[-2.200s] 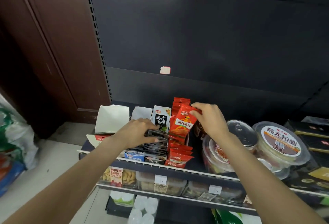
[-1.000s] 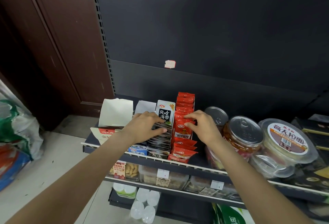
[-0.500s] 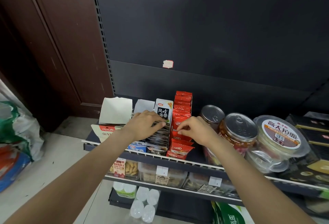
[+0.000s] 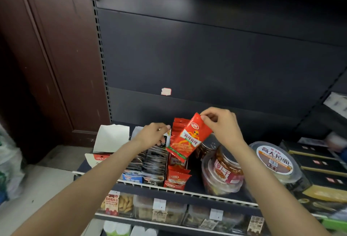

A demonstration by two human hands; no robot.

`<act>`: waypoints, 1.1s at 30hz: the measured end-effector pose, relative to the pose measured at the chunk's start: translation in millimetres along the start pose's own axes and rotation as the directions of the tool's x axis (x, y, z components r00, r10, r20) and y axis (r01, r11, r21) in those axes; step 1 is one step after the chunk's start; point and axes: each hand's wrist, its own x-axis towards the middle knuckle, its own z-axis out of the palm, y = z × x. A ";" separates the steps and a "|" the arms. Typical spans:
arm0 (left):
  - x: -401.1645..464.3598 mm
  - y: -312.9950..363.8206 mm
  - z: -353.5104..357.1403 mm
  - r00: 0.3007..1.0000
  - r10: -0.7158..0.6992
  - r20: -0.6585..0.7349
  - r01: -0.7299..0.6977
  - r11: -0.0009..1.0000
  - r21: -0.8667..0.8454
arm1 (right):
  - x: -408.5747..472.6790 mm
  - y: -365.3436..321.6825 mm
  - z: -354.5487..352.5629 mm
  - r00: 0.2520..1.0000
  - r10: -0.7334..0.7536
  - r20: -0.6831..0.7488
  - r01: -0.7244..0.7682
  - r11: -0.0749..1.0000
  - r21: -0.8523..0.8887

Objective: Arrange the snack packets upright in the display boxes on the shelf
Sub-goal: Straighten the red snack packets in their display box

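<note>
Red packet (image 4: pixel 188 138) pinched at its top corner by right hand (image 4: pixel 222 125), thumb and fingertips closed on it; packet tilted, hanging above the red box (image 4: pixel 177 161), lower edge just over the packets below; left hand (image 4: pixel 153 135) fingers curled onto the tops of the dark packets (image 4: pixel 150 157) in the box beside, whether pinching or only pressing, can't tell; jars (image 4: pixel 223 168) sit under the right wrist.

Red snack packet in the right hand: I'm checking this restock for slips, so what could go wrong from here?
The right hand only pinches the glossy red snack packet by its top corner, tilted above the row; it might slip. The red packets in the box front already lie flat, so it may topple too. The clear plastic jar with a red label stands close by, so the wrist could knock it.
</note>
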 end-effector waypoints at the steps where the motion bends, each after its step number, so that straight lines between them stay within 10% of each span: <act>1: 2.1 6.0 -1.4 0.998 -0.052 0.029 0.055 0.993 -0.104 | 0.8 -0.6 -4.1 0.999 0.004 -0.041 -0.003 1.000 0.026; 9: 6.4 29.4 -19.5 0.934 -0.241 0.265 0.353 0.749 -0.561 | -4.2 -7.9 -17.5 0.971 -0.044 -0.236 0.090 0.978 0.187; 17: -0.9 32.8 -28.7 0.995 -0.061 0.082 0.101 0.440 -0.892 | -5.7 0.6 -12.1 0.961 0.033 -0.274 0.094 0.895 0.436; 24: -10.1 31.2 -27.7 0.953 0.179 -0.244 -0.293 0.747 -0.597 | -14.1 4.9 -5.3 0.976 0.210 -0.053 -0.125 0.743 0.658; 33: -18.6 29.9 -27.7 0.920 0.219 -0.324 -0.362 0.789 -0.497 | -16.1 1.0 0.6 0.976 0.206 -0.067 -0.109 0.734 0.670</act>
